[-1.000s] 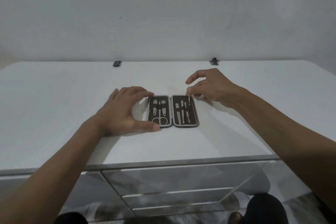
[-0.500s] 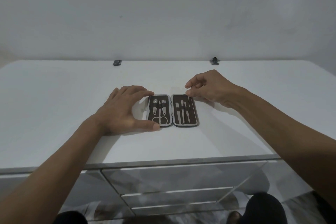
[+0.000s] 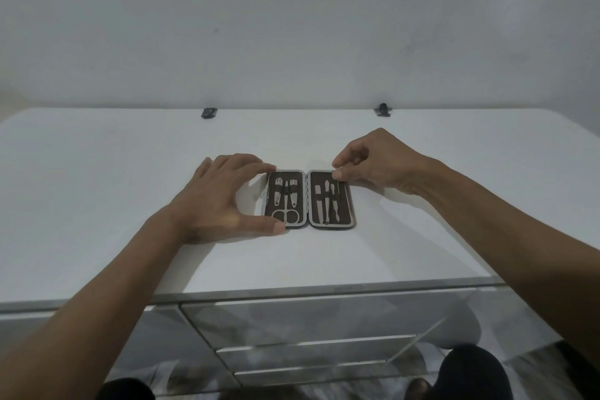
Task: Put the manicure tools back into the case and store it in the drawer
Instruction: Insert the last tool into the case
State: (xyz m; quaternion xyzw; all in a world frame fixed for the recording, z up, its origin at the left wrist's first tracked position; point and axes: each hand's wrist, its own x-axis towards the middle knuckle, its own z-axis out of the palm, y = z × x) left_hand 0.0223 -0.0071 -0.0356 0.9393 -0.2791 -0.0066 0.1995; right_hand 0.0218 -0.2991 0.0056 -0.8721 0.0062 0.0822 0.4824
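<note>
The manicure case (image 3: pixel 308 198) lies open flat on the white dresser top (image 3: pixel 97 204), brown lining up. Its left half holds scissors (image 3: pixel 286 215) and two clippers (image 3: pixel 278 195). The right half holds a file (image 3: pixel 318 201) and slim tools under a strap. My left hand (image 3: pixel 214 195) spans the case's left edge, index finger at the top corner and thumb at the bottom. My right hand (image 3: pixel 373 162) pinches the upper end of a thin metal tool (image 3: pixel 338 186) at the top of the right half; most of that tool is hidden.
Two small black fittings (image 3: pixel 208 113) (image 3: pixel 382 110) sit at the back edge by the wall. Below the front edge are shut glossy drawer fronts (image 3: pixel 324 318). My dark-clad knees (image 3: pixel 470 373) show at the bottom.
My right hand has come down from holding the thin tool upright above the case to the top of the right half, lowering the tool into it. The left hand has stayed put.
</note>
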